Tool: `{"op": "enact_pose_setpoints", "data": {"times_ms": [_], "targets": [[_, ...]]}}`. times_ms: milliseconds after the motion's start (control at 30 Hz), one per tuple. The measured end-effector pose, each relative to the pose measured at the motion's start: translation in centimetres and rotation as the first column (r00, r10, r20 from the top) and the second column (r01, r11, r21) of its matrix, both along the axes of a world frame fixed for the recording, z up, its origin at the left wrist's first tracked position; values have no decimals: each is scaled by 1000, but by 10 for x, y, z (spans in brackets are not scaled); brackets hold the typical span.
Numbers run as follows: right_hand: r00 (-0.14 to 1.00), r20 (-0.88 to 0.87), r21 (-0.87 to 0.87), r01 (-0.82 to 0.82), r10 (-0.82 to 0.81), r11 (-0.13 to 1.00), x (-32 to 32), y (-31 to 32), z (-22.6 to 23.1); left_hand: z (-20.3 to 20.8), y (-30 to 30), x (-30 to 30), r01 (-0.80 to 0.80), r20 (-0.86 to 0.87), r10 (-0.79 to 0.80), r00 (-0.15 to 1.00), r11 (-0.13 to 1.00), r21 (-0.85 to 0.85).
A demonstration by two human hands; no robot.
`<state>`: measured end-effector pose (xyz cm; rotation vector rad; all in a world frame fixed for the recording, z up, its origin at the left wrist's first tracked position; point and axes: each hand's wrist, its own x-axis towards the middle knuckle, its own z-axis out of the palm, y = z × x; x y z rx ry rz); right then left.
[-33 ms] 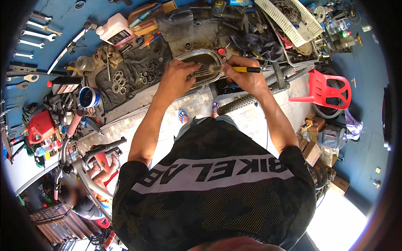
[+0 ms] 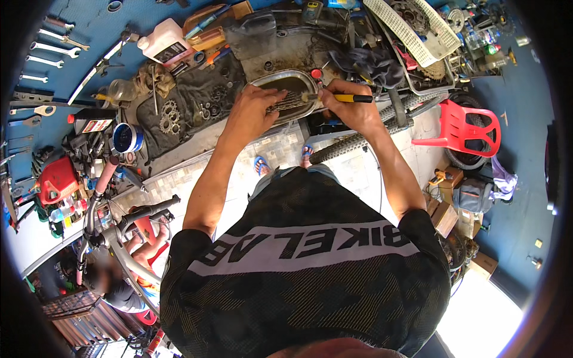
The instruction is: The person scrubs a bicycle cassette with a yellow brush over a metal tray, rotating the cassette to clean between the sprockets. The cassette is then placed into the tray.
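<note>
My left hand [image 2: 253, 113] reaches over the left side of an oval metal tray [image 2: 313, 107] and holds a dark, ridged bike part [image 2: 285, 102] in it. Its fingers partly cover that part, so I cannot tell whether it is a chain or a cassette. Closed around a brush with a yellow and black handle [image 2: 353, 98], my right hand [image 2: 352, 112] is at the tray's right end. The bristles point left, close to the ridged part. A small red-topped item [image 2: 316, 74] stands by the tray's far right rim.
Left of the tray, loose sprockets [image 2: 171, 117] lie on a dark cloth [image 2: 197, 95]. A pale jug [image 2: 164, 43] stands behind them. A white perforated basket [image 2: 439, 30] is at the far right, and a red chair [image 2: 465, 126] is nearer. Someone [image 2: 119, 289] sits beyond the bike frame [image 2: 119, 244], lower left.
The brush in my right hand has shifted very slightly to the right. My left hand stays in place on the ridged bike part.
</note>
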<state>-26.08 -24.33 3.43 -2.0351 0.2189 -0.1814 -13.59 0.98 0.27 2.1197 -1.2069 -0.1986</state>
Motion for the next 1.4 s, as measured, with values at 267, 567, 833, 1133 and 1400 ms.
{"op": "enact_pose_setpoints", "data": {"times_ms": [267, 567, 833, 1133, 1400], "targets": [[995, 93, -32, -38, 41, 999, 18, 11, 9, -3, -4, 17, 4, -27, -3, 1000, 1000, 29], [961, 269, -358, 35, 67, 933, 35, -29, 0, 23, -6, 66, -122, -371, 204, 906, 965, 233], [966, 160, -666, -46, 203, 744, 75, 2, -9, 17, -22, 88, -1, -307, 77, 949, 971, 241], [968, 170, -563, -59, 185, 824, 61, -35, -33, -50, 20, 73, -129, -590, 55, 806, 988, -83], [978, -29, -223, 196, -207, 955, 58, -34, -81, -55, 52, 93, -334, -669, 173, 723, 935, -118]]}}
